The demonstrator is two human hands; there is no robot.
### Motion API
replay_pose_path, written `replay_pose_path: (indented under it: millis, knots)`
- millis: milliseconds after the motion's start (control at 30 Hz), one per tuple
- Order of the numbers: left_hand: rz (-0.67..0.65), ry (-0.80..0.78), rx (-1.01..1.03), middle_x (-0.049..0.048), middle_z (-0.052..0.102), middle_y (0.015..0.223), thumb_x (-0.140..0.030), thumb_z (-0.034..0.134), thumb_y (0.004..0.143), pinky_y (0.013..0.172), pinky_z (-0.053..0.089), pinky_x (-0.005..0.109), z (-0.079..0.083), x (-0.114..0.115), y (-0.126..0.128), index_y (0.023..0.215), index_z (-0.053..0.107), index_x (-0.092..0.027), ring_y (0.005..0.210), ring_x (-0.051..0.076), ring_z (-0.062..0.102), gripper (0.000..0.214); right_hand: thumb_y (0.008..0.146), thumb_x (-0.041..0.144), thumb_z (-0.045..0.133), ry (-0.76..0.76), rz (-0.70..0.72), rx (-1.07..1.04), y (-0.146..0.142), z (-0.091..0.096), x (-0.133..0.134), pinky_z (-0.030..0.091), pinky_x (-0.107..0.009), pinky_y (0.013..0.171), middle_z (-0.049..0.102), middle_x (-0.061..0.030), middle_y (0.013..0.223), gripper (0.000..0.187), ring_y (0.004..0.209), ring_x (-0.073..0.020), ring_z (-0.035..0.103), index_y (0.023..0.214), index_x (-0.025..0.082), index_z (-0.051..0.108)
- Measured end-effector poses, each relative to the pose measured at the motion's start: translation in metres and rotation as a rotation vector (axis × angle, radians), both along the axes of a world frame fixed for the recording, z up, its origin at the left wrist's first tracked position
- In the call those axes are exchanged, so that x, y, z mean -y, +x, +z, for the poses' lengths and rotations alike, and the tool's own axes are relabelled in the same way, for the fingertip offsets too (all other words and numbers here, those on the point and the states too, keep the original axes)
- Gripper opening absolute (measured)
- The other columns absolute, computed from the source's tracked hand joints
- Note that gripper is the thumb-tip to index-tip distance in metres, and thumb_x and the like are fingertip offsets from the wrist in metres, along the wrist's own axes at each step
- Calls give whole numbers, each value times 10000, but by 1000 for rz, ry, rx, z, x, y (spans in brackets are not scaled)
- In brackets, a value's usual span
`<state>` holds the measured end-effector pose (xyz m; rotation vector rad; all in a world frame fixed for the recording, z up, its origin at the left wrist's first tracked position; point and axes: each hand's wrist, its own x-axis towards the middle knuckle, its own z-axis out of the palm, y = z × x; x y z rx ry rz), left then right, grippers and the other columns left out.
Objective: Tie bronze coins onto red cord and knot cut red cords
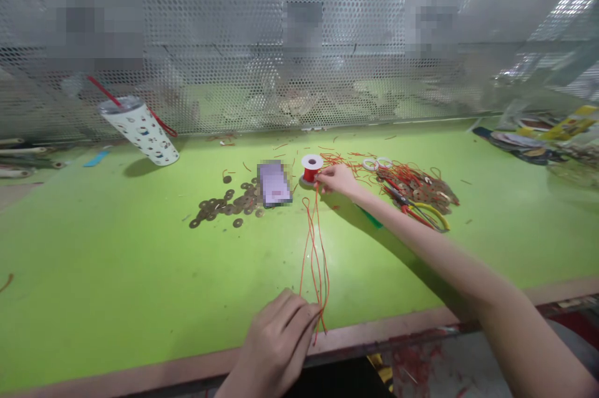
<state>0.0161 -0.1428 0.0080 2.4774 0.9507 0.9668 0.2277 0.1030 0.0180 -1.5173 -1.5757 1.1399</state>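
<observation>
Red cord (311,232), thin and looped, lies on the green table (140,273), its long axis running from the near edge away toward the spool (312,161). The strands cross, bow apart and gather again at the near end, where the left hand (283,335) pinches them. The right hand (337,178), fingertips narrowed, pinches the far end beside the spool, which stands upright, 1 white flange uppermost, red winding beneath.

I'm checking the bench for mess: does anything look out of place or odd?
Red thread scraps lie strewn to the right of the spool and among the right-hand discs, looking untidy. The cup appears to lean, though lens distortion may explain that.
</observation>
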Motion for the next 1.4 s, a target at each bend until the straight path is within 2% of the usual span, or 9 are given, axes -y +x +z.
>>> replay_pose_path:
  millis: [167, 400, 800, 1000, 1133, 1300, 1400]
  knots:
    - [-38, -13, -8, 67, 612, 799, -39, 533, 925, 606, 421, 291, 0, 3, 0, 981, 623, -126, 720, 174, 517, 137, 864, 128, 630, 12, 50, 1, -10, -1, 6, 478, -172, 431, 765, -50, 713, 181, 441, -85, 609, 715, 119, 731]
    - [-93, -39, -81, 73, 598, 814, -26, 526, 912, 603, 401, 287, -1, 6, -2, 915, 602, -137, 725, 170, 506, 134, 870, 132, 624, 30, -45, 17, -14, -10, -7, 491, -168, 474, 709, -27, 564, 228, 417, -85, 598, 667, 122, 728]
    - [-129, -22, -75, 76, 611, 839, -12, 516, 897, 598, 403, 283, 0, 5, -4, 932, 598, -139, 735, 170, 508, 155, 852, 113, 643, 39, -98, -3, -16, -11, -4, 483, -171, 461, 674, -14, 506, 208, 397, -90, 587, 665, 114, 733]
    - [-120, -19, -89, 78, 610, 841, -5, 513, 895, 609, 416, 288, 0, 5, -3, 933, 606, -133, 745, 173, 513, 163, 833, 80, 648, 44, -102, -46, -20, -12, -7, 466, -172, 425, 732, -39, 615, 216, 385, -77, 567, 630, 115, 713]
    - [-96, 8, -86, 80, 616, 853, -13, 537, 895, 628, 437, 291, 3, 6, -5, 936, 618, -130, 768, 178, 522, 148, 841, 80, 640, 38, -110, -80, -16, -16, -9, 465, -165, 408, 757, -52, 682, 182, 396, -73, 570, 684, 108, 727]
    - [-21, 109, -74, 102, 662, 992, -26, 562, 888, 780, 478, 351, 3, 8, -9, 995, 658, -144, 933, 221, 573, 186, 879, 111, 628, 27, -106, -122, -9, -19, -9, 467, -138, 405, 770, -60, 720, 181, 413, -59, 568, 738, 105, 741]
    - [5, 209, -37, 78, 670, 913, -60, 528, 909, 784, 460, 358, 0, 8, -9, 933, 664, -148, 888, 209, 573, 164, 880, 119, 641, 19, -98, -142, -10, -19, -9, 467, -135, 401, 772, -64, 728, 186, 416, -57, 566, 723, 107, 741]
